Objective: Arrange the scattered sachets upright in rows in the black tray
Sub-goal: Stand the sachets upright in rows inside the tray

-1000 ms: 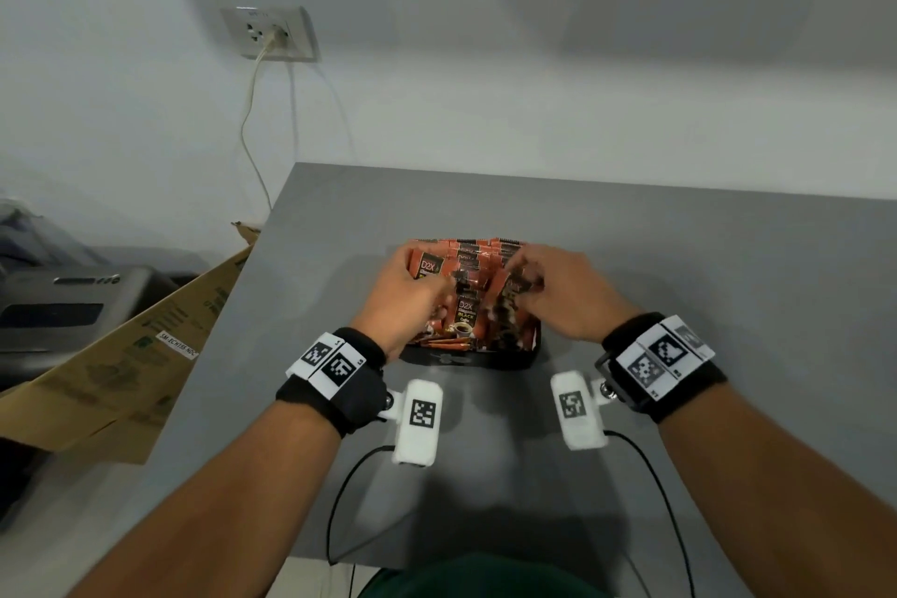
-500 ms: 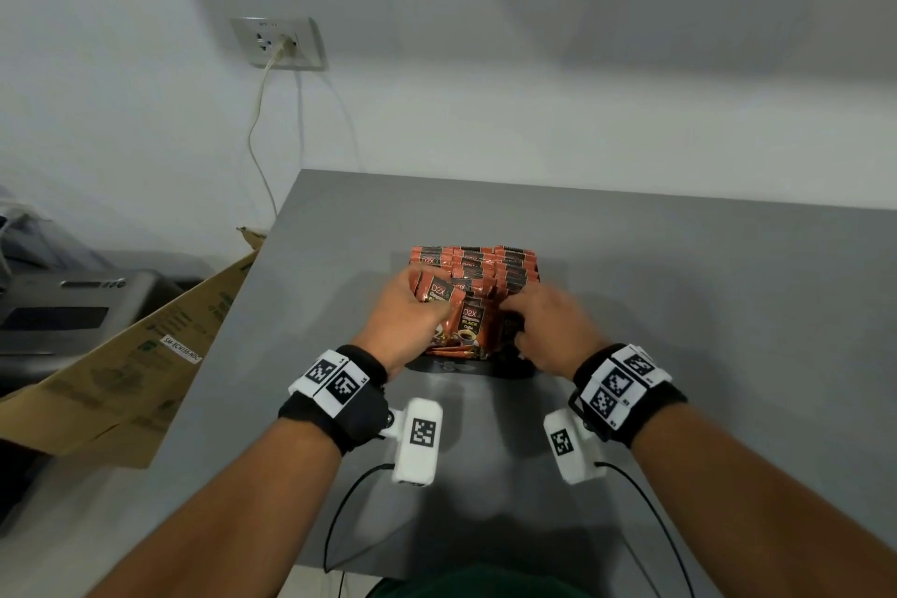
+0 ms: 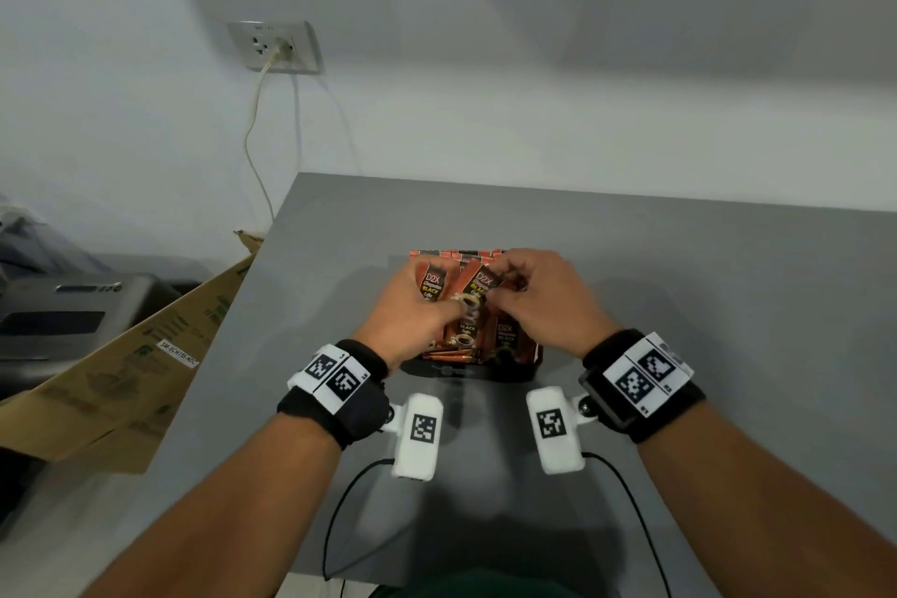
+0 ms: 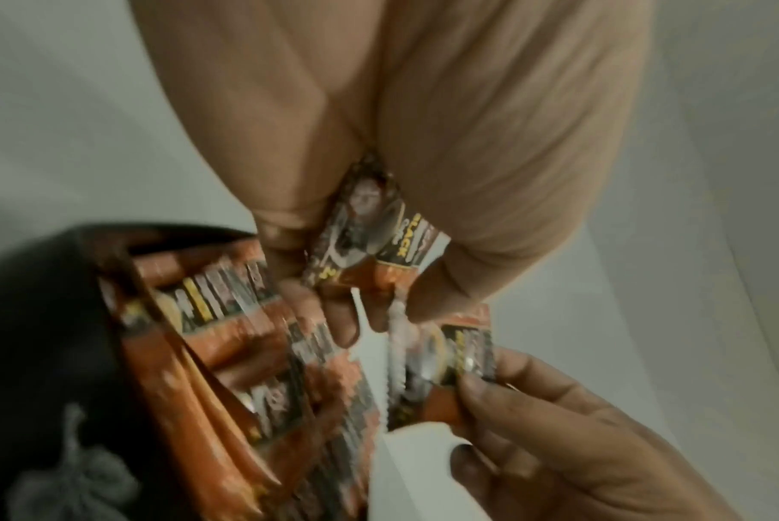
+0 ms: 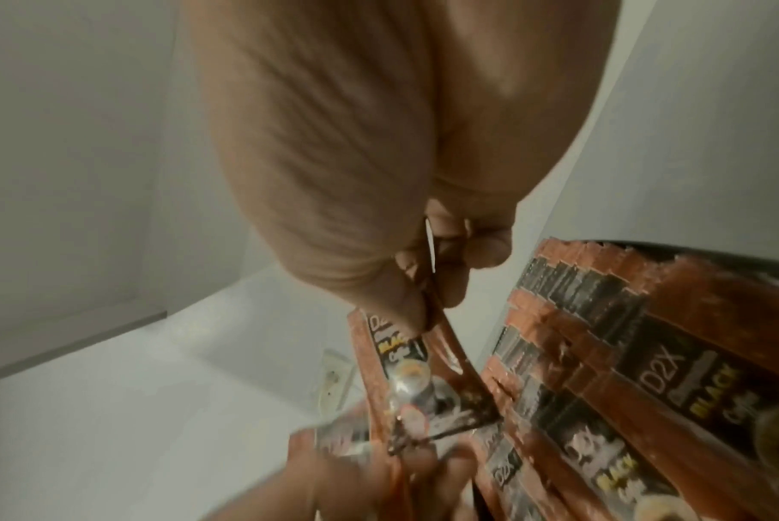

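Observation:
A black tray (image 3: 468, 373) sits mid-table, packed with orange-and-black coffee sachets (image 3: 505, 337) standing in rows; the rows (image 5: 601, 335) also show close up in the right wrist view. My left hand (image 3: 444, 306) pinches one sachet (image 3: 429, 284) just above the tray's left part, seen too in the left wrist view as the sachet (image 4: 379, 239). My right hand (image 3: 505, 287) pinches a second sachet (image 3: 481, 287) by its top edge, beside the first. That sachet (image 5: 405, 359) hangs tilted over the rows. The hands hide the tray's far rows.
The grey table (image 3: 704, 306) ends at its left edge near a leaning cardboard box (image 3: 121, 369). A dark machine (image 3: 58, 306) stands beyond it. A wall socket (image 3: 274, 46) with a plugged cable is at the back left. Thin black cables (image 3: 340, 500) trail from my wrists.
Both hands have risen from pressing among the sachets in the tray. Each now holds a sachet up above the rows, close together.

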Demonstrator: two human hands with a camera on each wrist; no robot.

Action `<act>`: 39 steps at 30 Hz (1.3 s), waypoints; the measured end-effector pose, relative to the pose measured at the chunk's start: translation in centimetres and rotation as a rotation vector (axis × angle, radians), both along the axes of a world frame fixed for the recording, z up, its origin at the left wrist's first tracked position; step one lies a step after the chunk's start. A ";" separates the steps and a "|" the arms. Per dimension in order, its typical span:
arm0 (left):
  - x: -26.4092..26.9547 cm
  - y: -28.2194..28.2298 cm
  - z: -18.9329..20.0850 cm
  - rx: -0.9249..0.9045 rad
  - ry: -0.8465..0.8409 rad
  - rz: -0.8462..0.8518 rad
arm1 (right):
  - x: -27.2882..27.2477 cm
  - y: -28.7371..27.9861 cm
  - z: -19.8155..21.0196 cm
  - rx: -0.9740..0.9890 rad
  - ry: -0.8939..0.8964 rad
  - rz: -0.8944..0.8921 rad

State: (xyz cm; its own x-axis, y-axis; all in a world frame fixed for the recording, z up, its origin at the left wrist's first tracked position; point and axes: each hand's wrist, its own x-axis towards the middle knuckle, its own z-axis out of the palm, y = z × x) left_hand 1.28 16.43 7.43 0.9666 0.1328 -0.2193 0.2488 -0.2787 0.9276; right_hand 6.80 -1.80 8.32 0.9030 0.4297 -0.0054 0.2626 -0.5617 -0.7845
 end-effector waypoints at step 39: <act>-1.5 2.1 -1.7 0.328 -0.022 -0.206 | -0.8 3.8 -1.8 -0.001 0.061 0.229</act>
